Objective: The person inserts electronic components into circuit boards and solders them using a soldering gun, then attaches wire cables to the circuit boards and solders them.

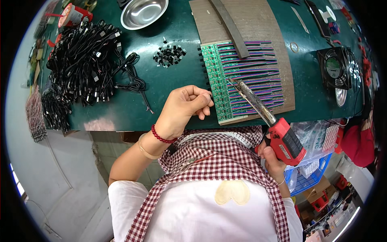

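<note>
Left hand: The person's bare left hand (183, 105) is beside the left edge of the circuit boards, its thumb and forefinger pinched together and the other fingers curled; whether something tiny sits between the fingertips cannot be told.
Right hand: The right hand (274, 161), partly hidden behind the tool, is clamped around the red handle of a soldering iron (267, 116).
Iron tip: The metal barrel slants up and left, ending over the boards where the wires begin; whether the tip touches them cannot be told.
Circuit boards: A column of small green circuit boards (216, 72) lies in front of the person, between the two hands, with black connectors along its left edge.
Wires: Bundles of pink, blue and black wires (256, 74) run rightward from the boards.
Underneath: A brown sheet (262, 22) bears the boards, on a dark green tabletop (181, 30); a flat metal bar (226, 25) lies across the sheet and the upper wires.
Left of the boards: A loose pile of small black connectors (169, 56), then a large heap of black USB cables (82, 60).
Far side: A shiny steel bowl (144, 13).
Right side: A black fan (335, 67).
Clothing: A checked apron (217, 159) over a white shirt.
</note>
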The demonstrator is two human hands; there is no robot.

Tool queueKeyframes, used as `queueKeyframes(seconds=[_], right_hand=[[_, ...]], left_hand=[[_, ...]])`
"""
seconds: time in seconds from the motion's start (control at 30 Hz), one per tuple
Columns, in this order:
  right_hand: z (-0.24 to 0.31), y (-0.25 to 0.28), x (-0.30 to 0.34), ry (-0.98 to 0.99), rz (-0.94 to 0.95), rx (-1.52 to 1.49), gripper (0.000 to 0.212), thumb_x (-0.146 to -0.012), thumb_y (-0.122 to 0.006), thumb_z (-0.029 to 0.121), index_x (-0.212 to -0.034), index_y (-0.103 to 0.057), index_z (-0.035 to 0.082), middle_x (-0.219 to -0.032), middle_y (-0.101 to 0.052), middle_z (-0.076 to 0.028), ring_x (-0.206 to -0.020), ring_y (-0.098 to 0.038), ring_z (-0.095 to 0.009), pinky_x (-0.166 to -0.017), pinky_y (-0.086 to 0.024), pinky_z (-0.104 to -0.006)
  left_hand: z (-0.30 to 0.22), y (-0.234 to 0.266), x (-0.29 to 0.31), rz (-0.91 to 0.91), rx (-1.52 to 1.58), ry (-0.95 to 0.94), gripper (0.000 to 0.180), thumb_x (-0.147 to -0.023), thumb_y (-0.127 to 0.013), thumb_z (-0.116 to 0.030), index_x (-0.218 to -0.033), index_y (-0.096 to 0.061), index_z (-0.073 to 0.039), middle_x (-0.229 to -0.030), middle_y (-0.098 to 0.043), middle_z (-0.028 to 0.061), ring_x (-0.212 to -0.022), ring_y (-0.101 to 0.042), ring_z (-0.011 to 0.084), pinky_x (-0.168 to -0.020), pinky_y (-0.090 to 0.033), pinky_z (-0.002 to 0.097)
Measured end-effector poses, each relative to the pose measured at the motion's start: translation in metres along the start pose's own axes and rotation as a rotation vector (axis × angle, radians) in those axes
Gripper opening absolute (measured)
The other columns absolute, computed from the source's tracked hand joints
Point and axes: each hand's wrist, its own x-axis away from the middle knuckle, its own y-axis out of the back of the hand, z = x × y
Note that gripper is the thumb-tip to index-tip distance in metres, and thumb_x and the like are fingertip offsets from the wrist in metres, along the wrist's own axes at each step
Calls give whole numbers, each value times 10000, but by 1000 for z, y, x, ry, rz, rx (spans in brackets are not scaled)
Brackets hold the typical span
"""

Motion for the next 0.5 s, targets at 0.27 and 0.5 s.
queueKeyframes(seconds=[0.27,0.5], right_hand=[[-6,5,7,-57,43,48,387,-878,-569,139,-1196,-416,-19,-717,-537,-87,-617,-484,-133,-555,-388,-258],[-20,16,11,-4,123,145,401,-888,-569,141,-1223,-412,-14,-717,-531,-81,-629,-492,-137,-572,-402,-267]], left_hand=[[9,-7,1,-46,91,-26,110,-898,-570,-97,-921,-556,10,-801,-624,59,-599,-556,76,-533,-461,193],[3,-6,-3,-50,-154,-55,92,-878,-555,-71,-877,-539,19,-767,-622,79,-576,-576,88,-504,-474,200]])
